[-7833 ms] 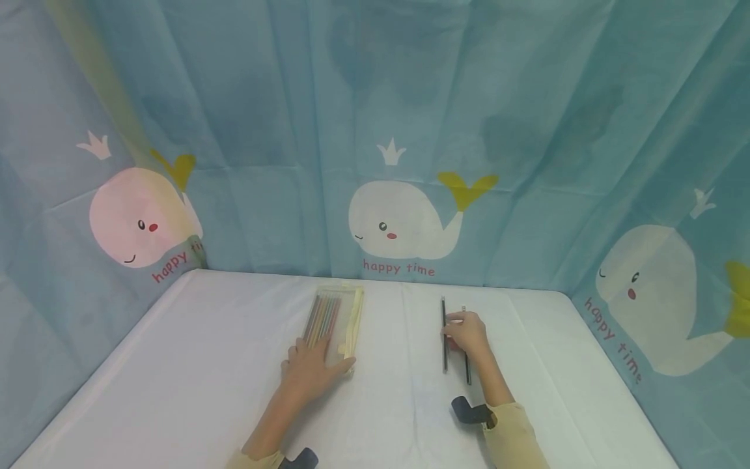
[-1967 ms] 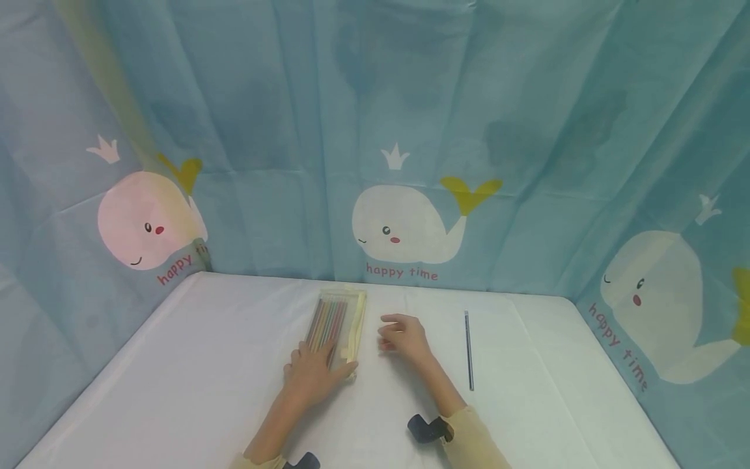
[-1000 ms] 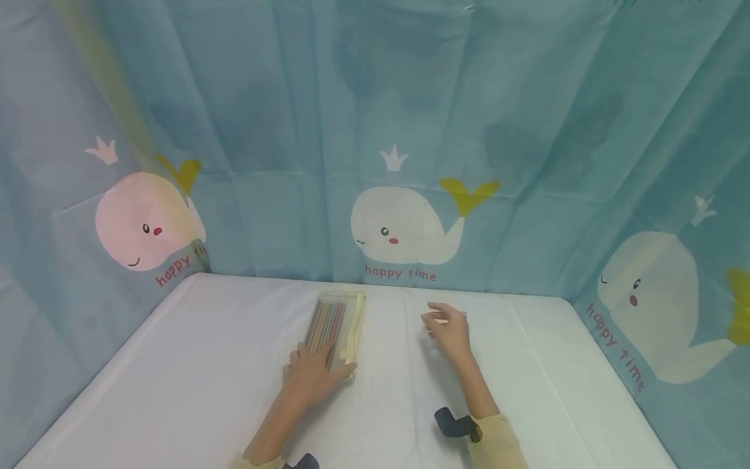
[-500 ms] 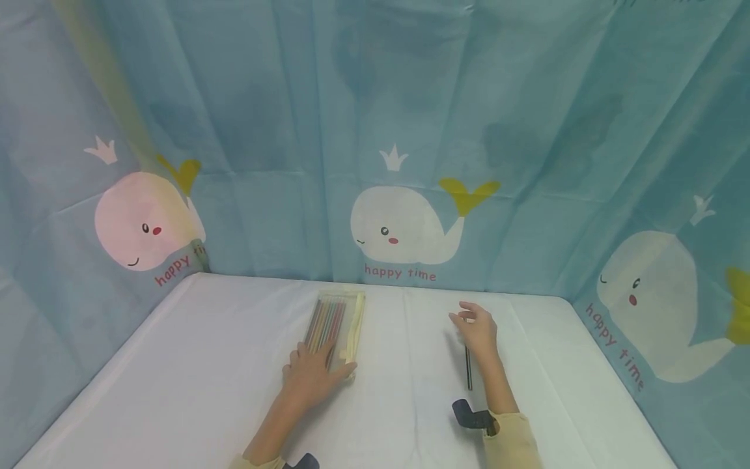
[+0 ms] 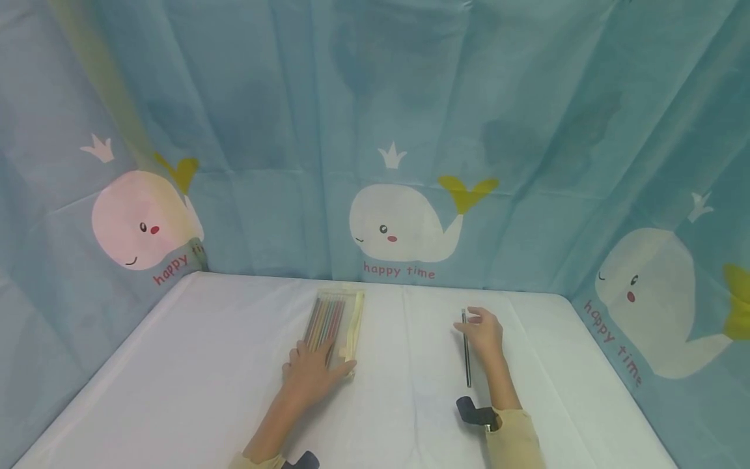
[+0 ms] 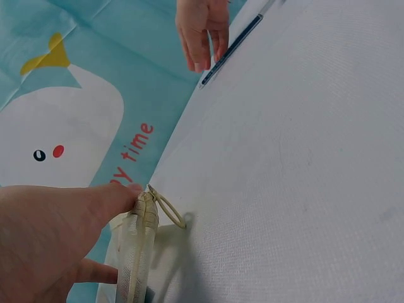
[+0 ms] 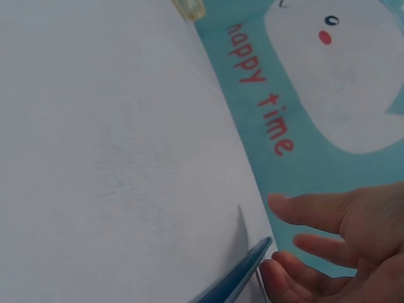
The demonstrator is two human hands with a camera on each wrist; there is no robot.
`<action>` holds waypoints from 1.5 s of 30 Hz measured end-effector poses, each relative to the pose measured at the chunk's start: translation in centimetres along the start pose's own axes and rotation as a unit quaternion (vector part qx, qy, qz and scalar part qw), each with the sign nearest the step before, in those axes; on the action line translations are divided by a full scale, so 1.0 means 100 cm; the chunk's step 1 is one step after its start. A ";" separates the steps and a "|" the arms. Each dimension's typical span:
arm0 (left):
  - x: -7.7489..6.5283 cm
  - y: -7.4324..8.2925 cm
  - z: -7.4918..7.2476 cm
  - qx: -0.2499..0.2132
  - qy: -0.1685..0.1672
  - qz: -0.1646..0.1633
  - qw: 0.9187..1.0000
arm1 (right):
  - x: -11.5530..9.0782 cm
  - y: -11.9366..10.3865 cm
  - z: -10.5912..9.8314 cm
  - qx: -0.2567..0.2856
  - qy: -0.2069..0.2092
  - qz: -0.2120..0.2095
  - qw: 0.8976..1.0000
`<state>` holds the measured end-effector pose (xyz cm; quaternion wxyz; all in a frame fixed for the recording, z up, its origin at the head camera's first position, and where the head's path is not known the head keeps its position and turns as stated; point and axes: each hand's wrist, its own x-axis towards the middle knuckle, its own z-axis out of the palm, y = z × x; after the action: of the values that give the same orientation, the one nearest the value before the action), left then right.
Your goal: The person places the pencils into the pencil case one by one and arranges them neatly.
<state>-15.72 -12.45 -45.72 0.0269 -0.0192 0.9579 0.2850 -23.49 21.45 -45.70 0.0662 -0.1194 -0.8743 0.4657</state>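
My left hand (image 5: 313,378) lies spread over the near end of a clear zip pencil case (image 5: 355,319), thumb toward its yellow zip edge. Several slim coloured pens or pencils (image 5: 325,319) show inside, partly covered by the fingers. The left wrist view has the thumb on the case's corner (image 6: 136,246), beside a zip-pull loop (image 6: 170,208). Over at the right, my right hand (image 5: 485,335) hovers at the far end of a dark blue pen (image 5: 467,365) on the white cloth. Thumb and fingers stand apart around the pen's tip (image 7: 255,255).
White cloth covers the table (image 5: 404,404), which ends at the back against a blue curtain (image 5: 263,215) printed with whales. A dark wrist mount (image 5: 476,412) sticks out from my right sleeve, close to the pen's near end.
Two pens lay at the right earlier; one is there now. My right hand has moved from beside the case rightward to the remaining pen. The left hand has stayed on the case.
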 end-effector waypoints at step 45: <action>0.002 0.000 0.000 0.008 -0.008 -0.001 1.000 | -0.002 -0.006 0.005 0.043 -0.101 0.033 0.993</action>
<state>-15.87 -12.51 -45.72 0.0351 -0.0172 0.9600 0.2771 -23.52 20.70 -45.47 -0.0326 -0.0981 -0.8512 0.5145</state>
